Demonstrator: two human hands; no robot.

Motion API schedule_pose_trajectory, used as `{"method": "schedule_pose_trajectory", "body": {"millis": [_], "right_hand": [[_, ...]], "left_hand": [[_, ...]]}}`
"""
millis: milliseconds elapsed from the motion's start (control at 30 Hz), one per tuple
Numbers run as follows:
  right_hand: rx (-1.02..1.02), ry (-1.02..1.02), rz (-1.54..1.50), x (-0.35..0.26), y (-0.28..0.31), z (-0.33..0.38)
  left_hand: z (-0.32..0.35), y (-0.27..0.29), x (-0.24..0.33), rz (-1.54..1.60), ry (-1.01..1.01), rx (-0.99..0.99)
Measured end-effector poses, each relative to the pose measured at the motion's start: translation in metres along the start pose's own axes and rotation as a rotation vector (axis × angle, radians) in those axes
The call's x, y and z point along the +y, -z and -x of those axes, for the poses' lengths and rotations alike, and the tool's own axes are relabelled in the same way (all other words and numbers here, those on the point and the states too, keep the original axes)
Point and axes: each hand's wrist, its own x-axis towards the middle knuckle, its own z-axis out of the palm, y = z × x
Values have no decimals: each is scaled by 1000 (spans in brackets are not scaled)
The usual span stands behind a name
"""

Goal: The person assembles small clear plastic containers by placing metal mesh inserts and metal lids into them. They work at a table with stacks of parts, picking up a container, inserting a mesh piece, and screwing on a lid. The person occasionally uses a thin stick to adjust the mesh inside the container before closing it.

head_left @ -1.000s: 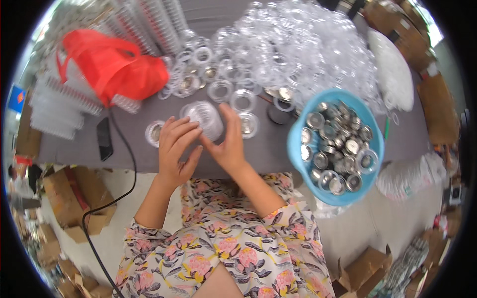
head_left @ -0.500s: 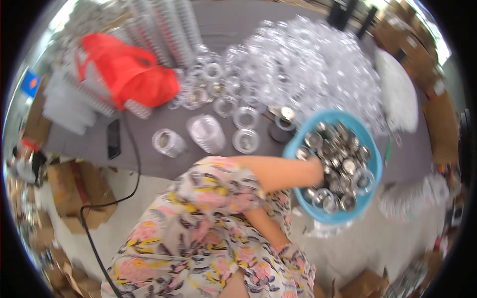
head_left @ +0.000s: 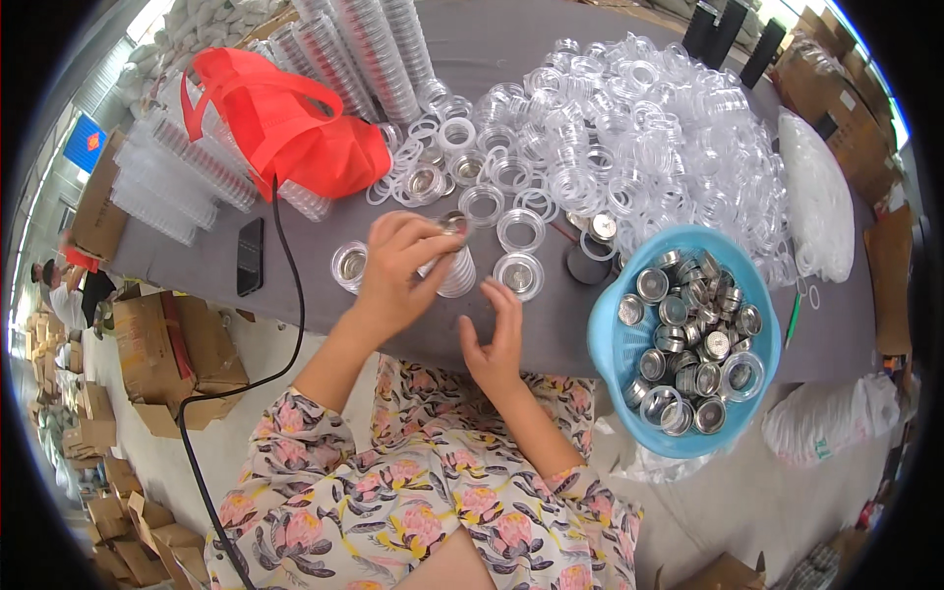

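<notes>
My left hand (head_left: 401,265) holds a small round metal tin (head_left: 453,222) between thumb and fingertips, right above a short stack of clear plastic lids (head_left: 458,275) on the grey table (head_left: 295,285). My right hand (head_left: 500,344) hovers open at the table's front edge, just below a clear lid with a tin in it (head_left: 518,276). A blue basket (head_left: 610,344) full of several round metal tins stands to the right of my right hand.
A big heap of clear plastic rings and lids (head_left: 629,138) covers the back of the table. A red bag (head_left: 295,138), stacked clear tubes (head_left: 177,187), a black phone (head_left: 250,256) and a black cable (head_left: 285,324) lie at the left. Cardboard boxes (head_left: 157,354) stand on the floor.
My right arm has come back from the blue basket to the table's front edge. My left hand now holds a tin over the lid stack.
</notes>
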Motion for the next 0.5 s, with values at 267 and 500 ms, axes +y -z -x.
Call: {"method": "schedule_pose_trajectory", "body": {"millis": [267,500], "right_hand": [[-121,-34,16,9,-31,-50],[-159,-164,-86,26,-41,-56]], "left_hand": [[17,8,-20,-154,25,-276],[10,13,-29,-97,70,-471]]}}
